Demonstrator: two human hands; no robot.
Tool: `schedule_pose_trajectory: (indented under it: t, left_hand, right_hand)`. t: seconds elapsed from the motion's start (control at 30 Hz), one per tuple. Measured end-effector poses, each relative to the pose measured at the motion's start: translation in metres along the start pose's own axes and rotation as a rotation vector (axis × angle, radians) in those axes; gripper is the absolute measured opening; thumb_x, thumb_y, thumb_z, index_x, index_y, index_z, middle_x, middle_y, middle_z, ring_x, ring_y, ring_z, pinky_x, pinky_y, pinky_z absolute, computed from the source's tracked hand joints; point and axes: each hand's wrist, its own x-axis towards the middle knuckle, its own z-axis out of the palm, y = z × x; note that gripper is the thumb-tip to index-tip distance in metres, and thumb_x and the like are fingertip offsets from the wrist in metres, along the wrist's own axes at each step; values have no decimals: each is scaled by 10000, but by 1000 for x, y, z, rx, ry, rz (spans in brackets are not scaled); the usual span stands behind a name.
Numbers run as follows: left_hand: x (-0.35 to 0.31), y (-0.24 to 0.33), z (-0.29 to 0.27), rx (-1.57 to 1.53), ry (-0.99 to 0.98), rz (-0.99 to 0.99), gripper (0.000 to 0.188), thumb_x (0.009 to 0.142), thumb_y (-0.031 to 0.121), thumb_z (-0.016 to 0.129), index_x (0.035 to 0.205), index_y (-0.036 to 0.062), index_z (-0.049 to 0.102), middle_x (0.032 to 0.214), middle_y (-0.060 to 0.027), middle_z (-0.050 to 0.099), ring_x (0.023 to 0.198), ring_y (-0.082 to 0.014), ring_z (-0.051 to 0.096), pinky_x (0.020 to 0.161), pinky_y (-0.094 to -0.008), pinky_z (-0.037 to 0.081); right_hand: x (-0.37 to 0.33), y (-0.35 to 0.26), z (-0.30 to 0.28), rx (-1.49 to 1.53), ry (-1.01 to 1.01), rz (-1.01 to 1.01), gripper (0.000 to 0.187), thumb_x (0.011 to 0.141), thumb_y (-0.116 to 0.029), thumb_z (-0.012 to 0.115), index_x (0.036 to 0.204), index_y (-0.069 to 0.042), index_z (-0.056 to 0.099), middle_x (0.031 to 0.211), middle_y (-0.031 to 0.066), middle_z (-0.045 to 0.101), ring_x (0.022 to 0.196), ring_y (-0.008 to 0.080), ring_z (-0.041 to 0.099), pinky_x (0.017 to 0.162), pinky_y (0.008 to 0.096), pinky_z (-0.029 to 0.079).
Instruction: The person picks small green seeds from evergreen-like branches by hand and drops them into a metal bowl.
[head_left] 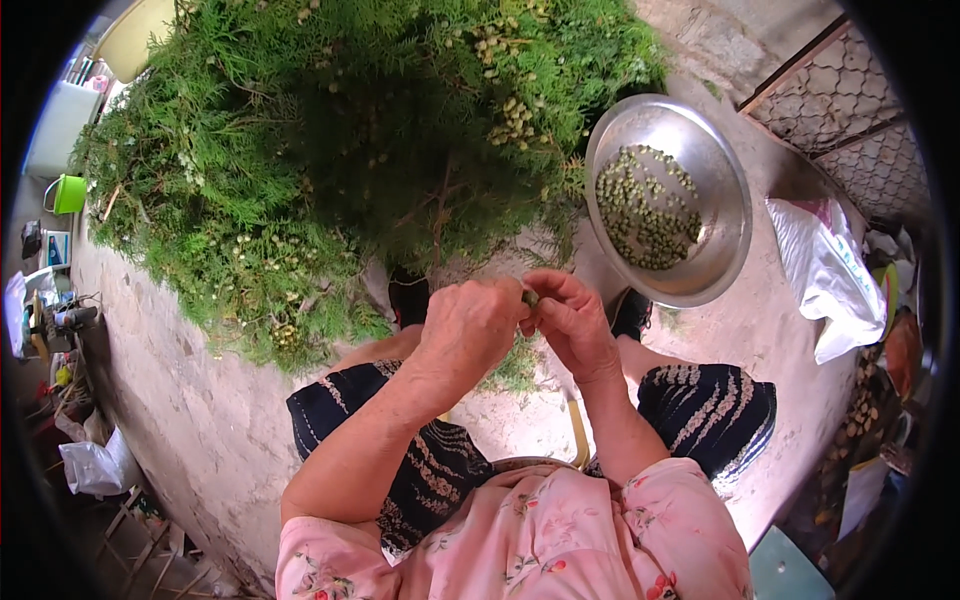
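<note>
Feathery green conifer branches [230, 180] heap the pale concrete floor's [180, 340] far side. The left hand [470, 320] is curled, its grip hidden from me. At its fingertips is a small dull-green roundish piece [531, 298], pinched by the right hand [574, 320]; I can't read its long axis or pointing. Further right, green pellets [648, 225] dot a round silver metal basin [728, 190].

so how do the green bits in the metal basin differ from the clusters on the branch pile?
- Attachment: the green bits look loose; the clusters sit among foliage on the branch pile.
- Spread: the green bits cover part of the metal basin floor; the clusters are bunched in separate patches.
- Colour: the clusters look paler and yellower than the green bits.
Shared: both are small and greenish.
</note>
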Motion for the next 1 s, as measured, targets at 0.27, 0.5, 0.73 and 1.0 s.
schedule_pose_trajectory:
  t: [0.27, 0.5, 0.73, 1.0]
  left_hand:
    - [-4, 7, 14, 193, -315, 241, 49, 723, 144, 577, 694, 105, 582, 589, -97, 591, 580, -278, 605, 509, -382, 463]
    - [-23, 15, 47, 65, -602, 474, 104, 712, 85, 563, 813, 106, 577, 841, -81, 542, 756, -269, 589, 581, -375, 466]
    - [-14, 13, 42, 155, -475, 494, 115, 675, 89, 580, 783, 51, 563, 780, -98, 554, 737, -265, 582, 617, -361, 458]
    - [-20, 6, 33, 165, -382, 478, 108, 661, 95, 580, 758, 48, 570, 744, -103, 556, 746, -259, 582, 624, -356, 456]
  right_hand:
    - [-3, -21, -33, -392, 356, -18, 172, 796, -33, 547, 958, 16, 579, 766, 65, 602, 624, 99, 536, 575, 209, 451]
    - [31, -22, -147, -1201, 922, -462, 391, 758, -80, 580, 1136, -1, 523, 953, 114, 613, 863, 225, 580, 787, 321, 452]
    - [127, -1, -101, -1047, 712, -418, 303, 773, -118, 605, 1038, 28, 582, 989, 105, 606, 898, 176, 534, 790, 288, 409]
    - [134, -17, -67, -222, 652, -285, 117, 798, -124, 625, 859, -29, 594, 794, 21, 588, 681, 134, 525, 588, 260, 428]
